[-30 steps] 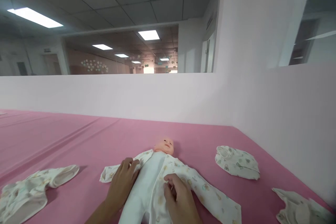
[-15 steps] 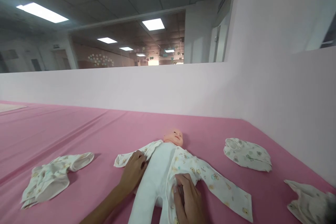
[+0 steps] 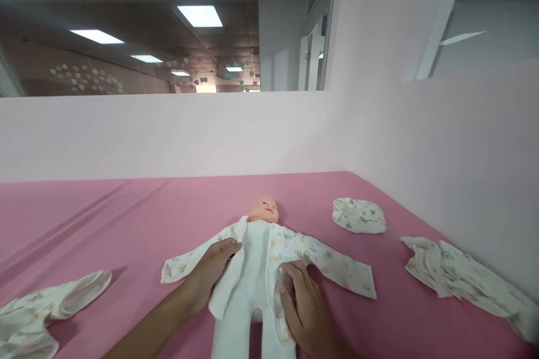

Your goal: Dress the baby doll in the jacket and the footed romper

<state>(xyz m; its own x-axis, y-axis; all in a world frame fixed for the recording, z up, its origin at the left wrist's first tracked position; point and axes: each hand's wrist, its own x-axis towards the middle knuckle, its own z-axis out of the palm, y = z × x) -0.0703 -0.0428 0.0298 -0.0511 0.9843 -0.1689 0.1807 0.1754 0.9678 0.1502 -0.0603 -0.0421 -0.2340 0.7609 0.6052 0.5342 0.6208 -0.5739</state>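
Note:
A baby doll [image 3: 256, 269] with a white cloth body lies on its back, its head away from me. Its arms are inside the sleeves of a white patterned baby shirt [image 3: 337, 269], whose front is spread apart over the chest. My left hand [image 3: 217, 266] grips the left front panel, thumb on top, the panel's plain inner side turned up. On the right front panel, my right hand [image 3: 303, 305] has its thumb and fingers closed on the cloth near the doll's hip. The doll's feet are out of frame.
A pink sheet [image 3: 126, 224] covers the surface. At lower left lies a crumpled patterned garment [image 3: 50, 308]. To the right are a folded patterned garment [image 3: 359, 215] and a longer rumpled one [image 3: 467, 277]. White walls [image 3: 168, 134] with windows stand behind and at right.
My left hand has taken the left front panel and drawn it over the doll's side, where the chest was bare before. My right hand stays on the right panel. The view has turned right.

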